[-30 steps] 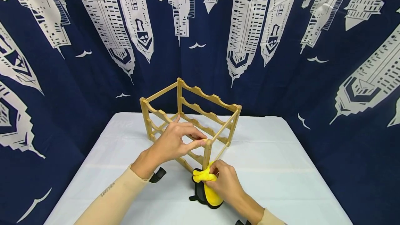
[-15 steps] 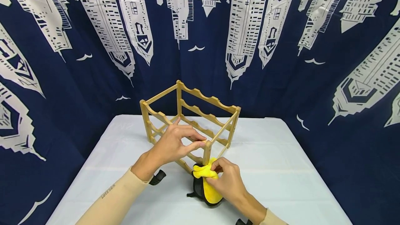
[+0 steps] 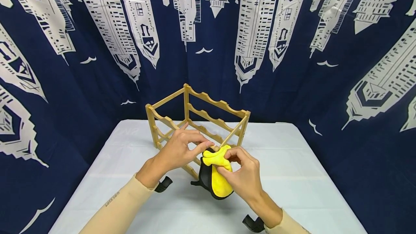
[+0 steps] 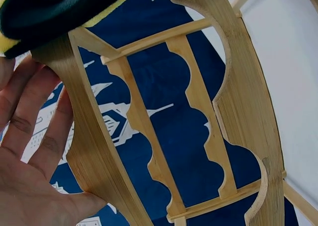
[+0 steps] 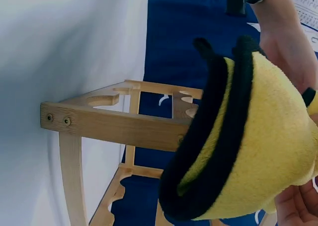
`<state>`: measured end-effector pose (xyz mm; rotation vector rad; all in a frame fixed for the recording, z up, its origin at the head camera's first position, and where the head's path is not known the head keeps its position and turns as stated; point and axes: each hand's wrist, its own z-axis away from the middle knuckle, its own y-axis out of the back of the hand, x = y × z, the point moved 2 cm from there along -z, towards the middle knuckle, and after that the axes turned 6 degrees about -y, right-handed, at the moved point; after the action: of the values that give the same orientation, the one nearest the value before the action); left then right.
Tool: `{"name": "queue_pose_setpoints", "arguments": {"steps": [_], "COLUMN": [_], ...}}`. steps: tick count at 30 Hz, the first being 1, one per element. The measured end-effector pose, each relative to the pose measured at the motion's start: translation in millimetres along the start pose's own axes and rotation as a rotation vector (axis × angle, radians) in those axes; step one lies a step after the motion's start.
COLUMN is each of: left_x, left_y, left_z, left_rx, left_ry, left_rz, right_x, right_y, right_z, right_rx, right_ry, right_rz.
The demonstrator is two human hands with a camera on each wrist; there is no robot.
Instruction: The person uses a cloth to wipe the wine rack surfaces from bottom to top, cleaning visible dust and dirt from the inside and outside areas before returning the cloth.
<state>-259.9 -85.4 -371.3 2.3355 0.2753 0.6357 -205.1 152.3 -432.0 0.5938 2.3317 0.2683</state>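
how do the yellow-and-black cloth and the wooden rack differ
The cloth is yellow and black; the rack is plain light wood. The cloth looks soft and folded, the rack stiff with scalloped rails. The right hand pinches the cloth; the rack stands on the table. Both are held, the rack by the left hand.

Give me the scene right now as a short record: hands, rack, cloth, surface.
left hand: holds the wooden rack by a scalloped top rail
right hand: pinches the yellow-and-black cloth
cloth position: at the rack's near corner post, hiding its upper part
rack position: standing on the white table
backdrop: navy, printed with white buildings
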Motion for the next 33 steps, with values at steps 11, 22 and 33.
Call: {"name": "queue_pose_setpoints", "arguments": {"steps": [11,22,33], "left_x": [14.7,35.2,38.5], "left_y": [-2.2,-21.6,-25.4], "left_z": [-4.1,-15.7,-15.6], "left_rx": [-0.031,-0.076,-0.068], "left_ry": [0.004,0.046,0.038], "left_rz": [-0.089,-0.259,-0.121], "right_x": [24.8,59.4,78.9], "right_y": [27.2,59.9,67.7], "right_z": [6.2,7.1,9.0], "right_rx": [-0.199,-0.157,-0.139], "right_ry": [0.057,0.03,0.016], "right_rz": [-0.145,-0.1,-0.031]}}
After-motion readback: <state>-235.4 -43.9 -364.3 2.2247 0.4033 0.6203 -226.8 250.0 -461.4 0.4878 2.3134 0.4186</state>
